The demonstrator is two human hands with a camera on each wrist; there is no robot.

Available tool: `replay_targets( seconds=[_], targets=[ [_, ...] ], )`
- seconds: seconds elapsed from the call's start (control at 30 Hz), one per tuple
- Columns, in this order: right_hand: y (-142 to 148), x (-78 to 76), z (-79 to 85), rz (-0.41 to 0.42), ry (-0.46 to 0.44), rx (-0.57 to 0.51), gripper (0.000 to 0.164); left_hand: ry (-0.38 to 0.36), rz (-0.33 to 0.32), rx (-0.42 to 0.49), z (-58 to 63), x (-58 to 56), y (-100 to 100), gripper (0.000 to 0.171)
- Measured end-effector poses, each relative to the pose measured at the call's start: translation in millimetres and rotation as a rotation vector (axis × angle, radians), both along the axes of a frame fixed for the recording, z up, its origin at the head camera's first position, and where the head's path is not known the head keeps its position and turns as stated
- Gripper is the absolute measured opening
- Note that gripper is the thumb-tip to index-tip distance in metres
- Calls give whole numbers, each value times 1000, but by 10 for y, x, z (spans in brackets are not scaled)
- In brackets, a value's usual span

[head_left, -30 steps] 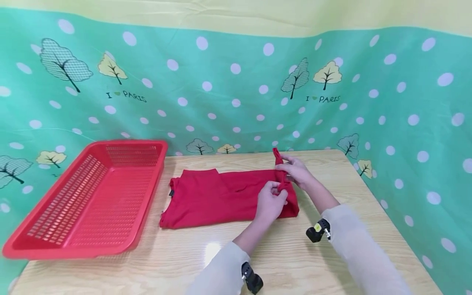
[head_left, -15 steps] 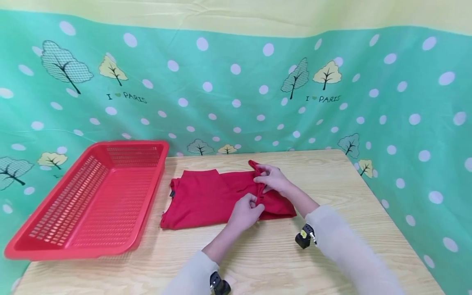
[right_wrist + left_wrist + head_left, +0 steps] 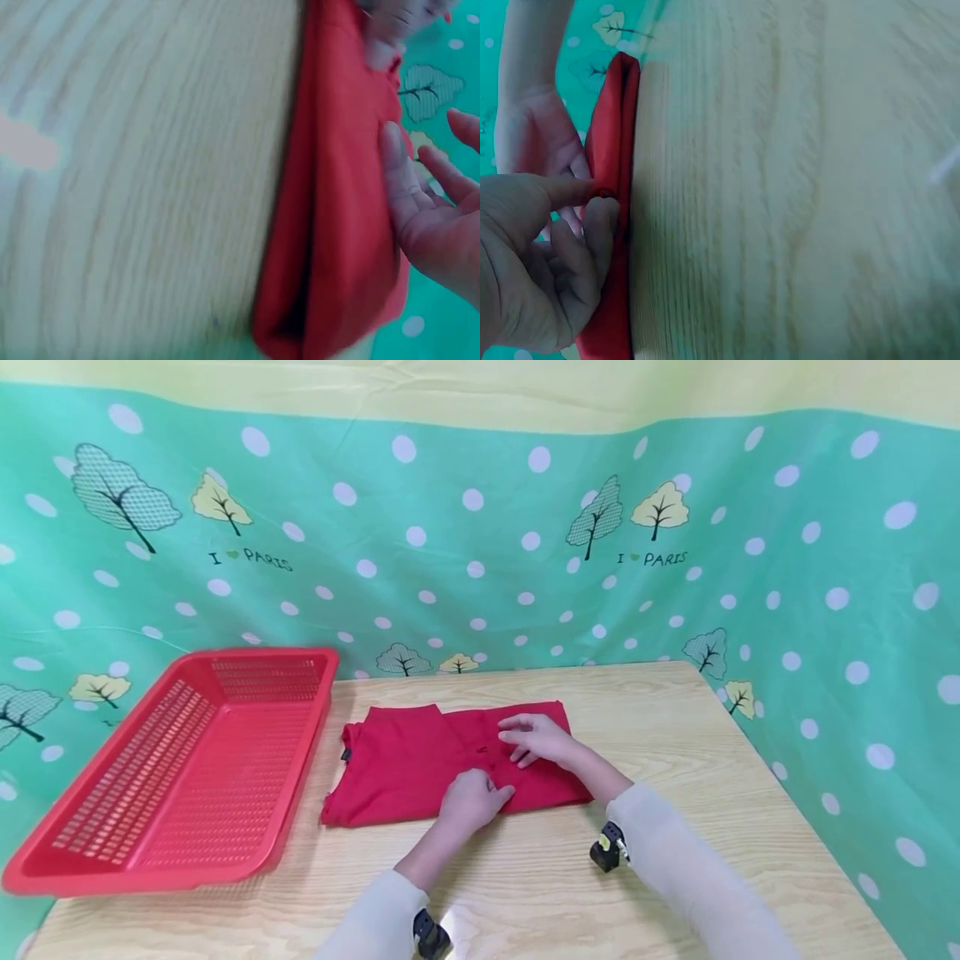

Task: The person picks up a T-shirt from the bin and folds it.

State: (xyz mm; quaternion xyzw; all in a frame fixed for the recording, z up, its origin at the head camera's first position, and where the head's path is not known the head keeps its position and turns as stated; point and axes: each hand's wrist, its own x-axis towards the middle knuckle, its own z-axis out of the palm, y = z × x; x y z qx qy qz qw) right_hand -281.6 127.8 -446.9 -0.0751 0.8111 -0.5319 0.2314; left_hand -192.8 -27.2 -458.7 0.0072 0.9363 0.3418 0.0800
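A red shirt [image 3: 405, 768] lies folded flat on the table, with a small dark label [image 3: 346, 754] at its left end. Near the middle of its front edge, my left hand [image 3: 471, 800] pinches a bit of the fabric; in the left wrist view, thumb and forefinger come together at a small fold of the shirt [image 3: 613, 135]. My right hand [image 3: 536, 739] is over the shirt's right part, fingers spread and loosely bent. The right wrist view has its thumb [image 3: 396, 161] against the cloth and the other fingers held off it.
A red plastic basket [image 3: 300, 777] with slotted sides stands left of the shirt. The light wooden table [image 3: 645, 735] extends to the right and front. Behind and to the right hangs a green dotted curtain [image 3: 450, 468] with tree prints.
Both hands have moved left, carrying the raised right end of the shirt over and laying it flat. The right hand has let go of the cloth and its fingers have spread.
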Motion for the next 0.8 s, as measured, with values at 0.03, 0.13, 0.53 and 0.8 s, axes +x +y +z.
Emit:
replay_targets(
  seconds=[0.03,0.13,0.53,0.8],
  targets=[
    [34,-6,15,-2,23,9,44,8,5,-39,-5,4,-6,49],
    [191,-43,53,-76,104,63,37,59,8,-145,-9,13,-17,39],
    [611,-233,-78,-384,23,165,56,378,-394,-294,52,100,286,28],
    [534,-282,-141,-447,-64,132,58,254,-343,-458,-108,94,763,73]
  ],
)
